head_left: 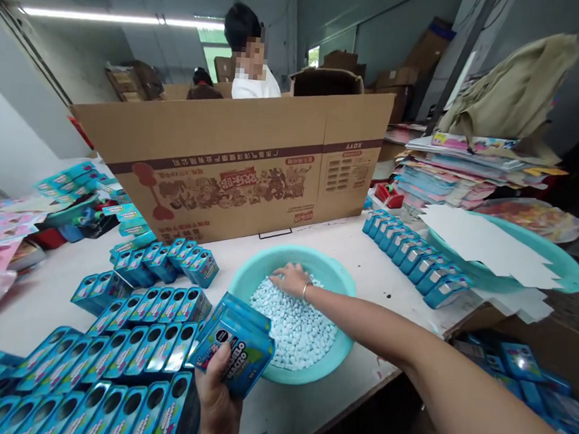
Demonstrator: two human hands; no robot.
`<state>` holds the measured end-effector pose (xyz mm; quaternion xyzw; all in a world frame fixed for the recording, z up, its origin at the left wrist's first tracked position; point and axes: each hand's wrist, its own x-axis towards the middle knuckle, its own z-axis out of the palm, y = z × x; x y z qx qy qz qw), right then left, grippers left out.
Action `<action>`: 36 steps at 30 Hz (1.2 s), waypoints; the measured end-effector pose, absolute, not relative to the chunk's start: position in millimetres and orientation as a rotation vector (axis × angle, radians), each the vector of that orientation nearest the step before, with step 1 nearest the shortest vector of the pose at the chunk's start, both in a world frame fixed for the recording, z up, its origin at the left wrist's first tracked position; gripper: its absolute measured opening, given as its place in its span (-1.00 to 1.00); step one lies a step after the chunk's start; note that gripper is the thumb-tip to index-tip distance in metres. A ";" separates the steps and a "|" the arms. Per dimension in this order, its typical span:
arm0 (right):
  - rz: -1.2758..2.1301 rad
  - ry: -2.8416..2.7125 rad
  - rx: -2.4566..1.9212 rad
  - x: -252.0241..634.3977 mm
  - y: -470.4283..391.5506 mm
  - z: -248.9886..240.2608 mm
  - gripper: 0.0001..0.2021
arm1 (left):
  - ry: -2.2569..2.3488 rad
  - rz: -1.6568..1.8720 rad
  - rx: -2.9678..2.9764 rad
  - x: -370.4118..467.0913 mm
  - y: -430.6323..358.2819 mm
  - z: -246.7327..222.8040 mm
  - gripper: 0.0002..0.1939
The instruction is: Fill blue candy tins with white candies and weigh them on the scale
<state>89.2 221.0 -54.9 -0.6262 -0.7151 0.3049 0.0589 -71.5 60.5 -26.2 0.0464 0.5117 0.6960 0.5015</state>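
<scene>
My left hand [220,389] is closed around blue printed candy tins [246,357], at least two pressed side by side, with the thumb across the front one. They are tilted, just left of a turquoise basin [347,282]. Small pale-blue candies [296,324] lie in a heap in that basin. Over the far side of the heap is my right hand [292,281], palm down, its fingers apart and touching the candies; the fingertips are partly hidden. Rows of similar blue tins [142,339] with round openings stand to the left of my left hand.
A large cardboard sheet [276,129] stands upright behind the basin, with a person [254,84] beyond it. Another row of tins [411,253] stands at right, near a second basin [573,269] with white card on it. More tins [523,369] fill a carton below right.
</scene>
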 end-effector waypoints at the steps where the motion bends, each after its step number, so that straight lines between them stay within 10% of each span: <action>1: 0.937 -2.156 -1.903 83.1 219.4 -63.9 -0.54 | 1.247 1.676 0.117 -69.7 61.0 -28.0 -0.50; 16: 1.460 -2.207 -1.626 80.7 150.5 -74.1 -0.75 | 1.506 1.600 0.974 -72.4 85.0 -15.1 -0.22; 26: 1.377 -2.271 -1.763 91.9 142.6 -50.9 -0.73 | 1.411 -0.338 2.648 -55.4 144.8 46.9 -0.48; 36: 1.047 -2.080 -1.681 124.9 161.4 -26.7 -0.74 | 1.170 -0.035 2.598 -58.9 162.5 35.4 -0.43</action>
